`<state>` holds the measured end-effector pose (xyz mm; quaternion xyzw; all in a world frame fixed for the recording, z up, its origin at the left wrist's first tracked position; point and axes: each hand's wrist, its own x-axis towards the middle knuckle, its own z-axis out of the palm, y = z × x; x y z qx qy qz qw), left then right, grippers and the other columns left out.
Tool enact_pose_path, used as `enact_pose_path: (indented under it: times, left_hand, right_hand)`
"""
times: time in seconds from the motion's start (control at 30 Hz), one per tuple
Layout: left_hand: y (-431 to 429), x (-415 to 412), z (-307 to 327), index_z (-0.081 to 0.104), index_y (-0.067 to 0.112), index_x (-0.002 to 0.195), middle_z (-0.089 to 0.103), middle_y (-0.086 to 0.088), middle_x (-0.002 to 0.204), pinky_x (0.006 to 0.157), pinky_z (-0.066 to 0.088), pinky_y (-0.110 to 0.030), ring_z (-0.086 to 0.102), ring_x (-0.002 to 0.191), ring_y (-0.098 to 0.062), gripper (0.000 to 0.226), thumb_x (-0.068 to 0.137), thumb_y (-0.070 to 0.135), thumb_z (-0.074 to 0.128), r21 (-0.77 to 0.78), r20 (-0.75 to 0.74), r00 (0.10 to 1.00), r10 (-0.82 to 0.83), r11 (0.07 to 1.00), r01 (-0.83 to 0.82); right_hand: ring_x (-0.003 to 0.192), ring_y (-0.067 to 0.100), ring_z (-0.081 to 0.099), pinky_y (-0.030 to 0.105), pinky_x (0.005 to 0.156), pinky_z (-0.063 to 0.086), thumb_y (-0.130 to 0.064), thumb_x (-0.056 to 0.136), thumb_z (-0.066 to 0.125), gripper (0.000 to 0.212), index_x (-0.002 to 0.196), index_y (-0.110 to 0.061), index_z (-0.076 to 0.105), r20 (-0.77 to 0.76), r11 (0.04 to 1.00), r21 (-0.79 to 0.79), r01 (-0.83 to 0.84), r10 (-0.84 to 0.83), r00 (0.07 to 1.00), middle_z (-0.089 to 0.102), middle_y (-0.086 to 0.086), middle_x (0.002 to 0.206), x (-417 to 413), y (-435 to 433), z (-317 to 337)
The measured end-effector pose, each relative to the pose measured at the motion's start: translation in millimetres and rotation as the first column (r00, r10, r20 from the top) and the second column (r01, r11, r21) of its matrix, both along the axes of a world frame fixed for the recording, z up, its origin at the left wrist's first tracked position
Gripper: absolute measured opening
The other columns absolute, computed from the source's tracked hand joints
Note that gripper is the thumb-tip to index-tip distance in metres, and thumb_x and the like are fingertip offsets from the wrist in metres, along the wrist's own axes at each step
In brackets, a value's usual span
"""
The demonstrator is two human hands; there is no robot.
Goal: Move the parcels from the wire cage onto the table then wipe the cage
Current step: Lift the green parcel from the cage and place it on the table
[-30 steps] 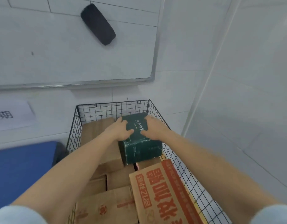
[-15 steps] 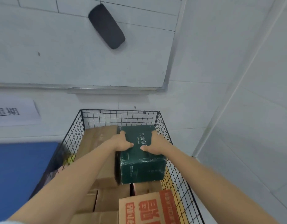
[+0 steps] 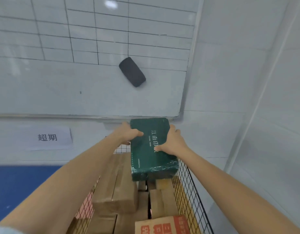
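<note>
My left hand (image 3: 127, 135) and right hand (image 3: 171, 144) grip the green parcel (image 3: 151, 159) either side (thumbs on top); I'd lift level, clearing the wire cage (image 3: 188, 188) below.

Person, head view, parts listed:
- bare left hand (image 3: 127, 134): thumb and knuckles showing.
- bare right hand (image 3: 171, 144): back of hand, thumb and fingers showing.
- bare left forearm (image 3: 69, 188): uncovered from wrist almost to the elbow.
- bare right forearm (image 3: 230, 188): uncovered along all its visible length.
- pale blue-grey fabric sleeve edge (image 3: 2, 230): soft, blurred, at the left arm's upper end, lower left corner.
</note>
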<state>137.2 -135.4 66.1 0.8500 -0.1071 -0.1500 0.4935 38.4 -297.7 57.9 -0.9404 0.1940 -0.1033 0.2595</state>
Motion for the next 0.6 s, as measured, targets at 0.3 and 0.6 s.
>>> enact_pose_path:
  times: [0.3,0.6]
  left_hand:
    - [39.0,-21.0,19.2,0.05,0.015,0.118,0.063,-0.003,0.116,0.084,0.052,-0.037,0.062,0.1,-0.021,0.06,0.066,0.033,0.075,-0.068,-0.038,0.999,0.001,0.998,-0.004]
    - [40.7,-35.9,48.4,0.029,0.004,0.133,0.054,-0.009,0.116,0.076,0.057,-0.039,0.065,0.092,-0.029,0.085,0.08,0.066,0.055,-0.164,0.073,0.989,0.127,0.98,-0.113]
  right_hand:
    - [0.121,0.032,0.047,0.041,0.098,0.044,-0.053,0.064,0.082,0.098,0.138,-0.011,0.034,0.063,0.985,0.173,-0.005,-0.006,0.998,0.035,0.01,0.132,-10.1,29.5,14.6]
    - [0.104,0.018,0.063,0.042,0.086,0.056,-0.098,0.04,0.056,0.118,0.128,-0.021,0.048,0.248,0.93,0.363,-0.055,-0.04,0.968,0.058,0.002,0.125,0.9,21.3,7.1]
